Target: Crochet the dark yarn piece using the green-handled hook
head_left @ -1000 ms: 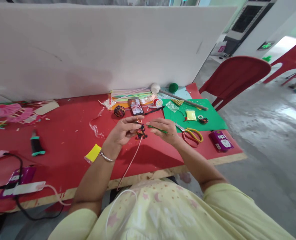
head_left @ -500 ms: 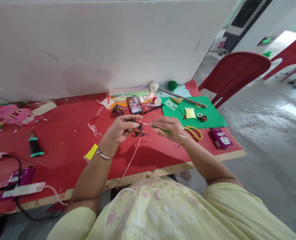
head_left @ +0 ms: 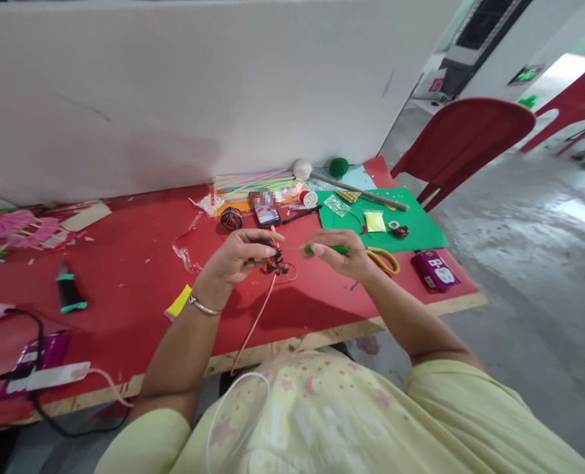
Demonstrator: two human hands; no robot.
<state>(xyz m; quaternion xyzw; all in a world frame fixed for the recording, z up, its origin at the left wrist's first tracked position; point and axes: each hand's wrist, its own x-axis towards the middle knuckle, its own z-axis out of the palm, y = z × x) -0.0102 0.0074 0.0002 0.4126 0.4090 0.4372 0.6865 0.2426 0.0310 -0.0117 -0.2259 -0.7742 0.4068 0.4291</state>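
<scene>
Closest to me, a thin pink stem (head_left: 254,326) comes down past the front edge of the red worktop (head_left: 139,283), near my shirt (head_left: 317,408). If my tummy bumps it, it could tug the little yarn piece (head_left: 275,264) at its top. That dark and orange piece is up in the air over the worktop, in my left hand (head_left: 236,257). My left thumb and finger are pinched together on it. If I pinch too softly, it could slip or twist. A loose orange loop (head_left: 292,272) sticks out beside it and could snag or pull too long. My right hand (head_left: 339,257) is curled around a green-handled tool (head_left: 340,249), with its thin metal end pointing at the yarn. I can't tell if the tip is in the yarn or just beside it. If it skids, it could poke my left fingers or split the yarn. By my right wrist are yellow-handled scissors (head_left: 390,259), partly hidden, and my arm could bump them. Farther off sit a yarn ball (head_left: 232,218) and a phone (head_left: 266,214), and behind everything stands a big white board (head_left: 174,85).
</scene>
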